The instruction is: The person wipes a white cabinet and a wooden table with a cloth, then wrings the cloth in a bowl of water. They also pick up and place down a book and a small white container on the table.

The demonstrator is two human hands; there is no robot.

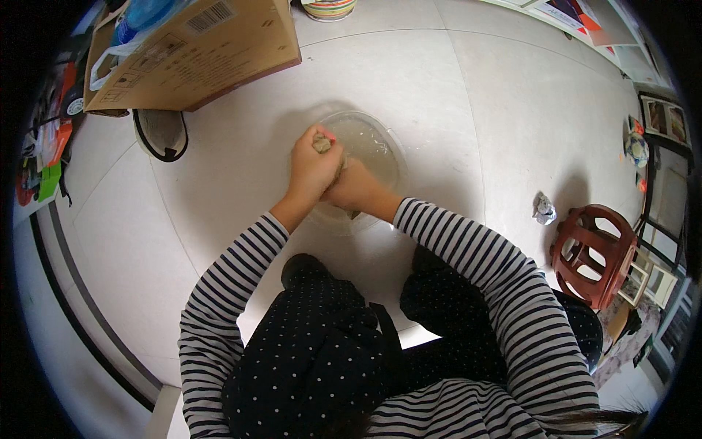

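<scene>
A clear round basin (396, 141) of cloudy water stands on the floor in front of me. Both my hands are over it, gripping a wet greyish-beige cloth (322, 143). The cloth is bunched up, and one end pokes out at the top of my left hand (318, 163), beside the thumb. My right hand (359, 184) is wrapped around the lower part, close against the left hand. Most of the cloth is hidden inside the fingers, with a small bit showing below the right hand.
A cardboard box (219, 60) stands at the upper left, a shoe (162, 134) beside it. A striped pot (330, 8) is at the top edge. On the right are a crumpled silvery wad (544, 209) and a reddish-brown plastic stool (595, 255). White shelving (620, 33) occupies the upper right.
</scene>
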